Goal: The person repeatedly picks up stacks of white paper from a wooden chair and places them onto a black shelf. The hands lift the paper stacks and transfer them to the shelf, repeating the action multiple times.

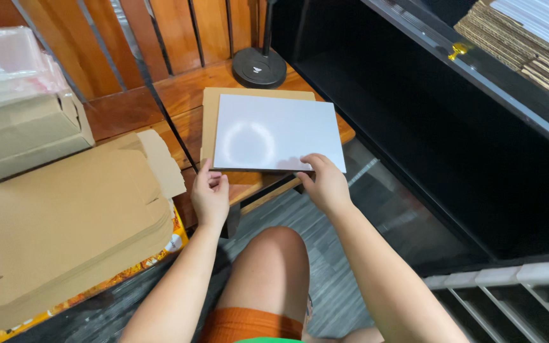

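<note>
A glossy white rectangular board (274, 130) lies on a flat brown cardboard sheet (210, 105) on a small wooden table (182, 95). My left hand (210, 195) grips the near left corner of the board and cardboard with the thumb on top. My right hand (324, 183) holds the near edge toward the right corner, fingers curled over it. My bare knee shows below the table.
A thick stack of flat brown carton blanks (71, 222) lies at the left. A closed carton with plastic-wrapped goods (14, 114) sits behind it. A round black stand base (259, 67) rests at the table's back. A black shelf unit (452, 146) fills the right side.
</note>
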